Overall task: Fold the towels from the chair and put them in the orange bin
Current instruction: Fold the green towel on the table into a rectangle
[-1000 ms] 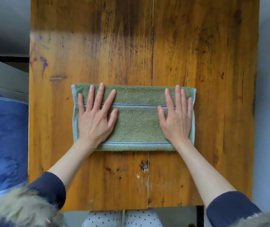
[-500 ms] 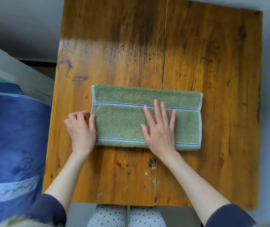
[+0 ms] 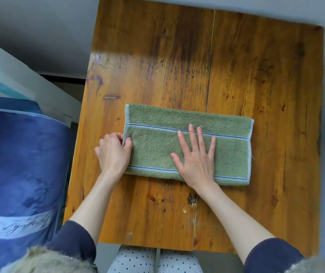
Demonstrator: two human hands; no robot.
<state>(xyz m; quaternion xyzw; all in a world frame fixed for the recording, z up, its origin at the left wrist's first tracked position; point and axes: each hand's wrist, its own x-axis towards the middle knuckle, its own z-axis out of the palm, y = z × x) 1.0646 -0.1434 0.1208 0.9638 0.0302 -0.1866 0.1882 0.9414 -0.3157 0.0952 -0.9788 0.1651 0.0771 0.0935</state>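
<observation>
A green towel (image 3: 157, 146) with blue stripes lies folded into a long strip across the middle of the wooden table (image 3: 236, 75). My left hand (image 3: 113, 152) pinches the towel's left short edge, thumb on top and fingers curled at the hem. My right hand (image 3: 196, 158) lies flat on the towel's middle with fingers spread, pressing it down. Neither the orange bin nor the chair is in view.
A blue patterned bedspread (image 3: 19, 174) fills the left side, close to the table's left edge. A white frame (image 3: 19, 75) runs diagonally behind it. Grey floor surrounds the table. My knees in dotted trousers (image 3: 153, 261) sit under the near edge.
Both hands lay flat on the towel a second ago. My left hand slid off to the left edge and took hold of it; my right hand shifted from the right end to the middle.
</observation>
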